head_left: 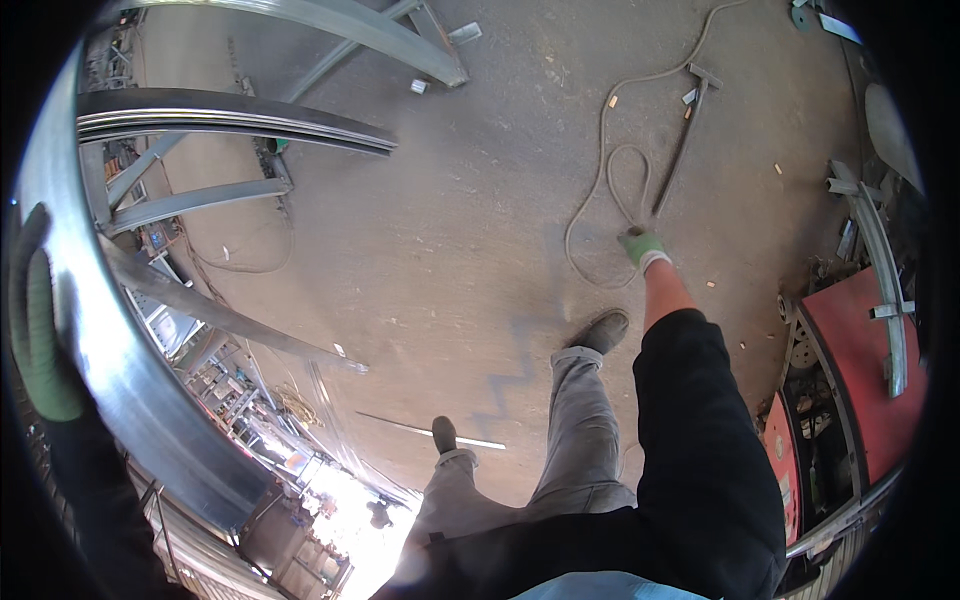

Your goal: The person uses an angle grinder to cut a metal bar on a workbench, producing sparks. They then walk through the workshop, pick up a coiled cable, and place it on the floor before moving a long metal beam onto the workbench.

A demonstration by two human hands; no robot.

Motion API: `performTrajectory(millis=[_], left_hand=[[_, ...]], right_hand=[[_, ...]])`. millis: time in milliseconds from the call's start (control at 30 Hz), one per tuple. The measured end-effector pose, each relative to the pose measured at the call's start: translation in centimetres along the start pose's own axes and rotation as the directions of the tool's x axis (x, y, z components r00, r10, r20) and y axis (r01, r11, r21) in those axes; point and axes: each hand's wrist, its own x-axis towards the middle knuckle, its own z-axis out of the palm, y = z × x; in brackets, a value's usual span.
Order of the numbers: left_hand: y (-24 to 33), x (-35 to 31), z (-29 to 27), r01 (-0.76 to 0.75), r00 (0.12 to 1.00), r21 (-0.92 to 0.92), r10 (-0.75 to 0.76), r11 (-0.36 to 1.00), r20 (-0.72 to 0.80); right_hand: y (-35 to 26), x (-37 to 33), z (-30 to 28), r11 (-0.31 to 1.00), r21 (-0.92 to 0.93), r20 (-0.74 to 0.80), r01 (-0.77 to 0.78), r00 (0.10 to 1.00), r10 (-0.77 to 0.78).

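Observation:
My right hand (645, 247), in a green and white glove with dark fingertips, is closed at the near end of a long-handled hammer (682, 145). The handle stretches away from me, and the T-shaped head is at its far end. At the far left, my left hand (42, 330), in a green glove, lies along a wide, shiny metal beam (130, 290). Its fingers are stretched out against the beam's outer side; the thumb is hard to make out.
A looped grey cable (604, 150) lies on the floor by the hammer. Grey metal bars (235, 117) and supports (200, 205) jut in from the left. A thin metal strip (430, 430) lies near my feet. On the right stands a red metal cabinet (865, 370) with a metal bar (880, 270) across it.

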Motion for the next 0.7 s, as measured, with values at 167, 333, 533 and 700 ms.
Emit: performTrajectory(millis=[167, 333, 533, 700], left_hand=[[-1.7, -0.8, 1.8, 0.156, 0.973, -0.166, -0.180, 0.974, -0.147], [-0.2, -0.6, 3.8, 0.038, 0.940, -0.342, -0.150, 0.939, -0.306], [1.0, 0.0, 4.0, 0.105, 0.893, -0.143, -0.157, 0.984, -0.421], [1.9, 0.0, 3.4, 0.179, 0.894, -0.103, -0.205, 0.978, -0.399]], right_hand=[[-9.4, -12.0, 1.1, 0.716, 0.645, 0.343, -0.269, 0.938, 0.043], [-15.1, -27.3, -2.5, 0.258, 0.904, 0.329, -0.340, 0.940, 0.088], [-18.2, -39.7, -13.6, 0.003, 0.998, 0.068, -0.071, 0.973, 0.220], [-19.0, -51.7, -20.2, 0.273, 0.961, -0.096, 0.051, 0.983, 0.156]])
